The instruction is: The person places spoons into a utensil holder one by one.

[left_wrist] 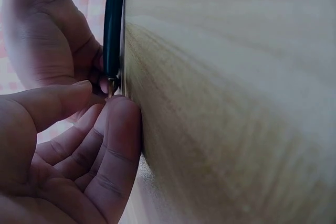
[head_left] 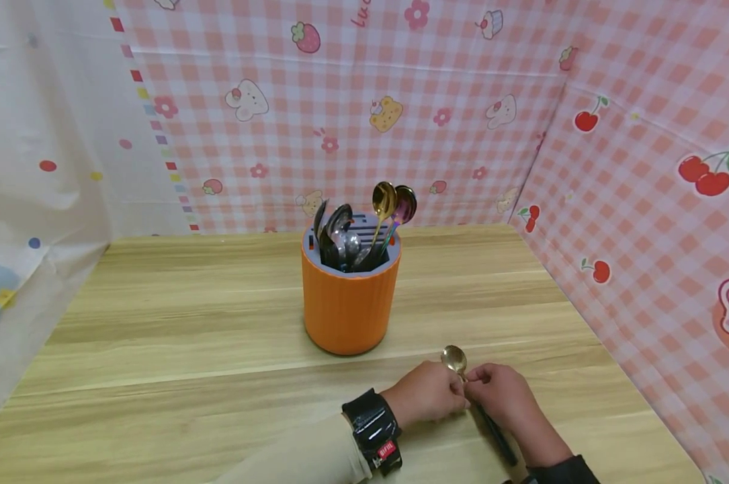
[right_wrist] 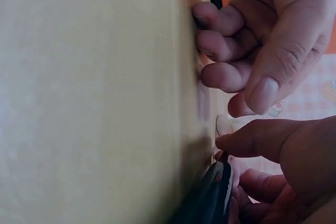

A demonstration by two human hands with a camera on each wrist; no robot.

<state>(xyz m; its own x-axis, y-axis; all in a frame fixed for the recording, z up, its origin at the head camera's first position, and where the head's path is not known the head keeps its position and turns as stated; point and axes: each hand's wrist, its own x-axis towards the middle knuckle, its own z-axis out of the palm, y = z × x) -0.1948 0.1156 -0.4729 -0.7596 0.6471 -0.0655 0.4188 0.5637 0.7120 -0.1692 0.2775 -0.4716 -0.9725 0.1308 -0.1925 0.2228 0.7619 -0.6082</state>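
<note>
A spoon with a gold bowl (head_left: pixel 454 358) and a black handle (head_left: pixel 496 430) lies slanted on the wooden table (head_left: pixel 189 423) at the front right. My right hand (head_left: pixel 502 396) pinches it around its thin neck, between thumb and fingers. From the other side my left hand (head_left: pixel 427 393) meets the neck, fingertips low by the tabletop. In the left wrist view the left thumb (left_wrist: pixel 68 98) stands apart from the bent fingers, and the spoon's neck (left_wrist: pixel 111 86) passes right at the index fingertip. The right wrist view has the dark handle (right_wrist: pixel 210 198) beside the right thumb (right_wrist: pixel 252 139).
An orange cutlery holder (head_left: pixel 351 309) with a grey slotted top stands behind the hands, left of the spoon. Several spoons and other utensils rise from it, a gold spoon (head_left: pixel 384 199) among them. Pink checked cloth (head_left: pixel 340 154) hangs behind and on the right.
</note>
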